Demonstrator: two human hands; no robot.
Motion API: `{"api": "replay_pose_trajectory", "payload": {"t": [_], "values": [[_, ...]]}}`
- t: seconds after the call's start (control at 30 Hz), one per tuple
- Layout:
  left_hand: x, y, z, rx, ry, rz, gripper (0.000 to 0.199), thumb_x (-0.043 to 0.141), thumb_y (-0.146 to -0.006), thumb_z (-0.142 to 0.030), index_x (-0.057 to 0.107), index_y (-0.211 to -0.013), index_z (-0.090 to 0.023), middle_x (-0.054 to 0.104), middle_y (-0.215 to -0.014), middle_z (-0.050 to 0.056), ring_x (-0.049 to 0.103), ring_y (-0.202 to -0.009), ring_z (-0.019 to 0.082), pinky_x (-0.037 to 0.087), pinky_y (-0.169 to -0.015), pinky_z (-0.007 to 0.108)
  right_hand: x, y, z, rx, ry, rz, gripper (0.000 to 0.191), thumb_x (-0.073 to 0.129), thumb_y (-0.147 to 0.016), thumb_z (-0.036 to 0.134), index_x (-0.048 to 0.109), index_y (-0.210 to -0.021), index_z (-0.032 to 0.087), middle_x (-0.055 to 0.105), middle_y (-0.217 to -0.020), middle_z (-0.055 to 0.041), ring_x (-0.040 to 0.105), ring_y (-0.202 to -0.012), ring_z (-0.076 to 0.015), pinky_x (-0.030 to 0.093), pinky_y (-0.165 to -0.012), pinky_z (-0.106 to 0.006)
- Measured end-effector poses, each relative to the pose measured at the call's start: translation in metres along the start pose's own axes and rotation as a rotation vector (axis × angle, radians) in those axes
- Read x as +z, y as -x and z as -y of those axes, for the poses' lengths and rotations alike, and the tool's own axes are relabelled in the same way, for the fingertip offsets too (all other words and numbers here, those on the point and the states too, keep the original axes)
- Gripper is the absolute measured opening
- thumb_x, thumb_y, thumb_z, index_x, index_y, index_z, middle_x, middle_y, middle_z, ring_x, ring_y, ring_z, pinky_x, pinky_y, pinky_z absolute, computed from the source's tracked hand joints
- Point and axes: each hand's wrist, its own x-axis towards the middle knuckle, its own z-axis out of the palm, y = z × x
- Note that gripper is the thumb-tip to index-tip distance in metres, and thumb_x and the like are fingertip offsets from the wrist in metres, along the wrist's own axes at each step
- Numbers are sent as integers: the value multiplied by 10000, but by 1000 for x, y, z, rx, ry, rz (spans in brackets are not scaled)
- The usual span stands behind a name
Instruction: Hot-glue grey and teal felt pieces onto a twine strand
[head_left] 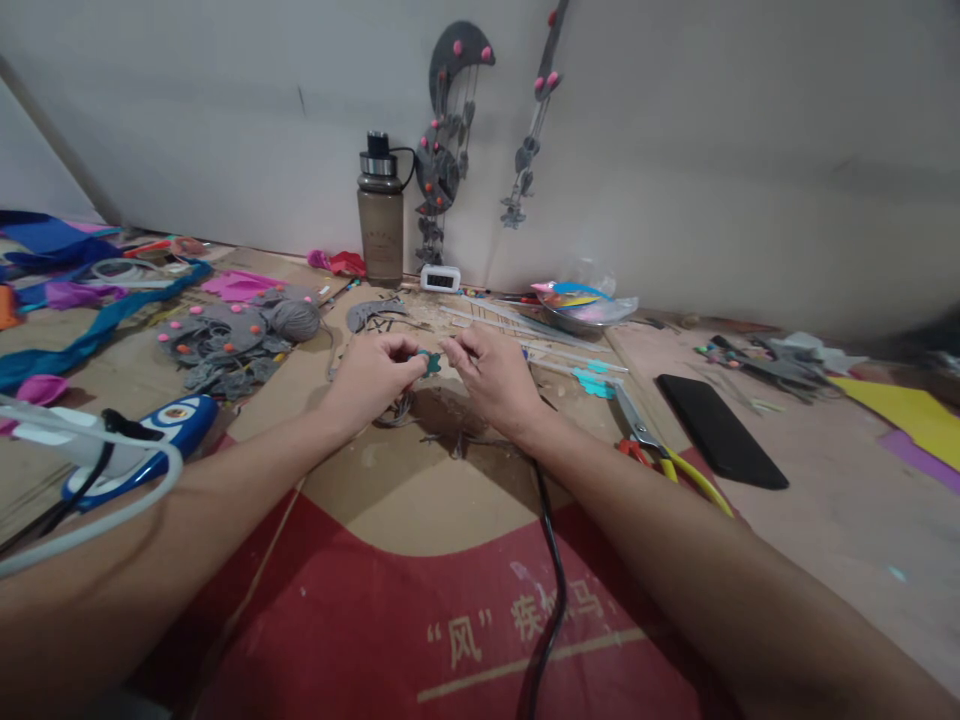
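Observation:
My left hand (375,380) is closed, pinching a small teal flower-shaped cutout (433,363) between thumb and fingers. Close on its right, my right hand (496,378) is closed in a pinch as well; what its fingertips hold is too small to make out. Grey yarn (401,408) lies on the cardboard beneath both hands. A grey felt crescent (369,314) rests just beyond my left hand. Light turquoise cutouts (595,378) lie right of my right hand, beside scissors (637,420) with red and yellow handles.
A bottle (382,225) and a small digital clock (440,279) stand by the wall, where grey moon garlands (442,120) hang. Grey yarn and felt (240,335) pile up at left. A black phone (720,430) lies at right. A black cable (551,540) crosses the cardboard.

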Motion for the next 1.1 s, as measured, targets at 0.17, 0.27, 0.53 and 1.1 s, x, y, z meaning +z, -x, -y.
{"api": "replay_pose_trajectory", "payload": {"t": [0.17, 0.27, 0.53, 1.1], "values": [[1, 0, 1, -12, 38, 10, 122, 540, -694, -265, 592, -632, -173, 508, -477, -37, 428, -403, 75, 329, -412, 195, 1, -2, -6, 27, -76, -15, 278, 525, -896, 364, 587, -690, 190, 550, -698, -15, 487, -689, -143, 335, -650, -276], [1, -2, 4, -27, 82, 23, 125, 552, -697, -280, 598, -655, -172, 513, -491, -32, 426, -405, 74, 332, -405, 191, 0, -3, -7, 22, -107, 0, 214, 566, -872, 365, 603, -745, 197, 566, -732, -16, 490, -710, -146, 349, -668, -279], [-1, -6, 10, -97, 184, 40, 158, 599, -696, -323, 609, -719, -167, 529, -503, -27, 433, -402, 71, 319, -392, 180, -3, -2, -3, 1, -178, 68, 67, 566, -844, 240, 581, -883, 187, 555, -813, -21, 465, -725, -143, 347, -662, -280], [-1, -2, 5, 2, 38, 30, 150, 565, -709, -309, 603, -655, -174, 494, -485, -38, 415, -437, 83, 315, -431, 200, -6, 0, 2, 124, -142, 50, 171, 601, -817, 336, 678, -777, 189, 595, -649, 0, 479, -612, -122, 336, -609, -263]]}}
